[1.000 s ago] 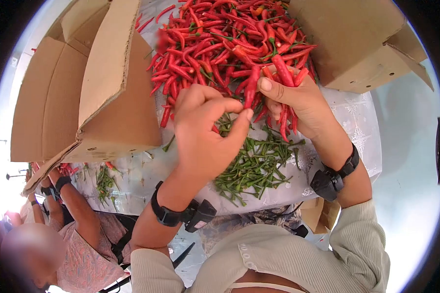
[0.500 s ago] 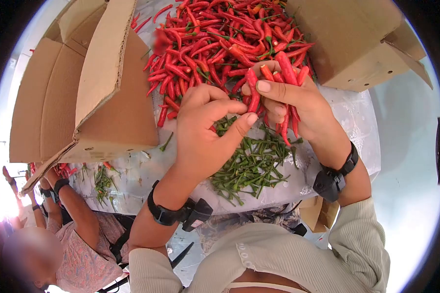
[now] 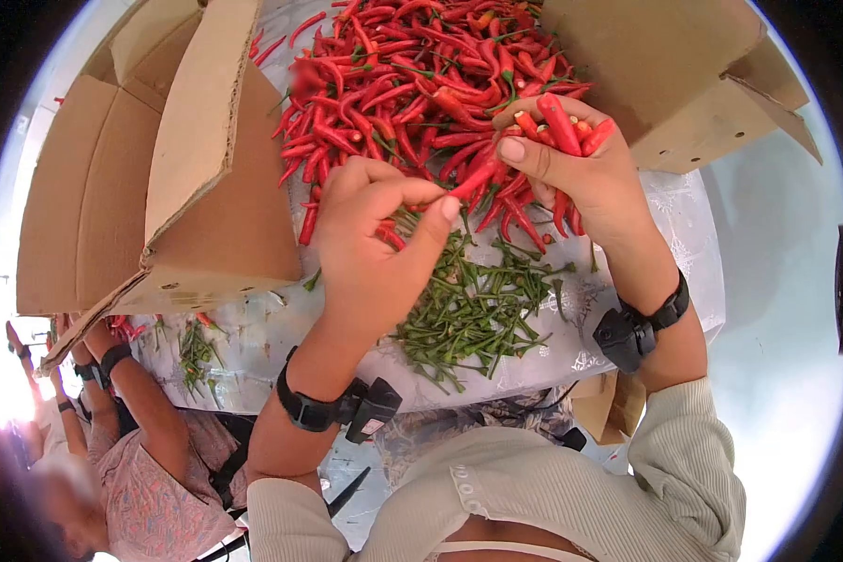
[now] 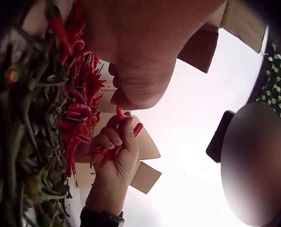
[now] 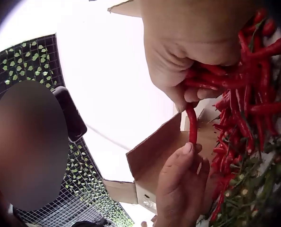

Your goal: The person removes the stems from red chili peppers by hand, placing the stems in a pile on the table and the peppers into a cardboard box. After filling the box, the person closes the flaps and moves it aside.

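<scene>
A red chili [image 3: 476, 178] slants between the two hands, stemless at the end that shows. My left hand [image 3: 370, 244] pinches its lower-left end between thumb and forefinger. At its other end is the thumb of my right hand [image 3: 599, 183], which also grips a bunch of red chilies [image 3: 560, 126], blunt ends up and tips hanging below the palm. In the right wrist view the chili [image 5: 192, 125] spans both hands' fingertips. Behind the hands lies a heap of red chilies [image 3: 412, 84], some with green stems. Under them is a pile of green stems [image 3: 478, 314].
An open cardboard box [image 3: 225, 215] stands at the left, and another box [image 3: 665, 84] at the back right. A patterned white cover [image 3: 679, 225] lies over the table. At the lower left another person [image 3: 155, 487] sits by a small stem pile [image 3: 197, 354].
The chili between the hands has swung from nearly upright to a slant. My left hand has shifted left, and my right hand slightly right and up with its bunch.
</scene>
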Action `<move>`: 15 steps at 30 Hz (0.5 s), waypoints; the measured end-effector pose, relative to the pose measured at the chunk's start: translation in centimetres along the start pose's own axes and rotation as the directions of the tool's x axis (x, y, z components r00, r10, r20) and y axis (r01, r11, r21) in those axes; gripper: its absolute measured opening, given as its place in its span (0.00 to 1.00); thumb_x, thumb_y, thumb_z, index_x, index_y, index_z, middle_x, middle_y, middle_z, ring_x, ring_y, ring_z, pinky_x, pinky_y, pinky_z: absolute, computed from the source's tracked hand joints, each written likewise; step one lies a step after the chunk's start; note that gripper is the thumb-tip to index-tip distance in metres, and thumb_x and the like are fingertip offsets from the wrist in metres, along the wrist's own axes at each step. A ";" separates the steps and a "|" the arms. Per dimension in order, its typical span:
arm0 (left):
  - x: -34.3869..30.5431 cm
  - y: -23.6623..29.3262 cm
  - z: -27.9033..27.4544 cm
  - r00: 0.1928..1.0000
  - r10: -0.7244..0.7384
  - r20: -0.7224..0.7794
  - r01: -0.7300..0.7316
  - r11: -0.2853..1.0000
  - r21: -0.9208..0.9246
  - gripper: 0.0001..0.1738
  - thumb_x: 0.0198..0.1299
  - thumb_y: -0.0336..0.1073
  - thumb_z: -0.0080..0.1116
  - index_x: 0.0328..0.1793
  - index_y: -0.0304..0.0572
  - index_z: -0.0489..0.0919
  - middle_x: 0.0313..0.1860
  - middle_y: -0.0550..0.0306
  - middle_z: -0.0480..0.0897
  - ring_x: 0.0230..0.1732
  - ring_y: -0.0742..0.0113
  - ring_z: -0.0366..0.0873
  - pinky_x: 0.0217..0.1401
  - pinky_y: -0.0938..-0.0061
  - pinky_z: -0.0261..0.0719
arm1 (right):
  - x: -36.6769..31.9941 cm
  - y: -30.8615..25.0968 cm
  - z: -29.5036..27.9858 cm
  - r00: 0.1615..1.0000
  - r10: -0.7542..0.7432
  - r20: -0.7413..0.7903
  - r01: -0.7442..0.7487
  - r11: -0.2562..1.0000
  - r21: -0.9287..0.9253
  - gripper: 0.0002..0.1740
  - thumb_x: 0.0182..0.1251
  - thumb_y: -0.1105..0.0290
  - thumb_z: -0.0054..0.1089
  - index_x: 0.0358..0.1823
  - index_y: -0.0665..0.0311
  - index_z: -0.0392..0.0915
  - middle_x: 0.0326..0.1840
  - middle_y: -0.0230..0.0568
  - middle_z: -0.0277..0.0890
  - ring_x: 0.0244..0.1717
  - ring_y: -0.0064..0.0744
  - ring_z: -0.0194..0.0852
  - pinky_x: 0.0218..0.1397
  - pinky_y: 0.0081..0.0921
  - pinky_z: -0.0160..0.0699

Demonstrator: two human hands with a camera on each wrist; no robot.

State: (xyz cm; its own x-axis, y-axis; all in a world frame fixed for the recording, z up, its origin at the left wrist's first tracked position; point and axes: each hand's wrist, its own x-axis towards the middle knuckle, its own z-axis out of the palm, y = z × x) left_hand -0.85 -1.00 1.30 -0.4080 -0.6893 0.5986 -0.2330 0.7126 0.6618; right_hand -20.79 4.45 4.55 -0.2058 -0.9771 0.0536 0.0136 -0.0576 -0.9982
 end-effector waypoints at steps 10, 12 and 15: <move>-0.1 -0.5 0.0 0.999 0.036 0.002 -0.035 0.971 -0.236 0.04 0.57 0.27 0.68 0.37 0.36 0.84 0.33 0.62 0.78 0.38 0.74 0.74 0.44 0.79 0.72 | -3.1 -3.5 -2.4 0.977 -0.208 -0.055 0.171 0.907 -0.384 0.13 0.59 0.65 0.71 0.39 0.65 0.82 0.23 0.29 0.76 0.21 0.18 0.70 0.25 0.19 0.69; -0.2 -0.4 0.2 0.999 -0.040 -0.022 0.033 0.965 -0.260 0.04 0.60 0.27 0.66 0.40 0.35 0.84 0.35 0.62 0.80 0.40 0.75 0.76 0.46 0.80 0.74 | -5.8 -5.8 -4.3 0.962 -0.172 -0.211 0.091 0.933 -0.348 0.10 0.62 0.68 0.69 0.40 0.66 0.80 0.21 0.28 0.76 0.18 0.17 0.68 0.21 0.18 0.67; 0.1 -1.4 0.2 0.983 -0.182 -0.027 0.169 0.951 -0.259 0.07 0.62 0.28 0.65 0.44 0.33 0.83 0.38 0.60 0.82 0.41 0.75 0.77 0.47 0.80 0.75 | -13.5 -7.8 -9.3 0.880 -0.267 -0.392 0.129 0.930 -0.345 0.10 0.63 0.68 0.69 0.39 0.65 0.79 0.18 0.27 0.71 0.14 0.16 0.61 0.15 0.18 0.59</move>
State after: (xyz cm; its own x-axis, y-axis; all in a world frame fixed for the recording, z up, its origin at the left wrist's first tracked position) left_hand -0.73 -2.01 0.32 -0.3348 -0.8108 0.4801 -0.0621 0.5274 0.8474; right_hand -27.17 20.03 11.36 -0.5683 -0.7645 0.3043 -0.3518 -0.1086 -0.9298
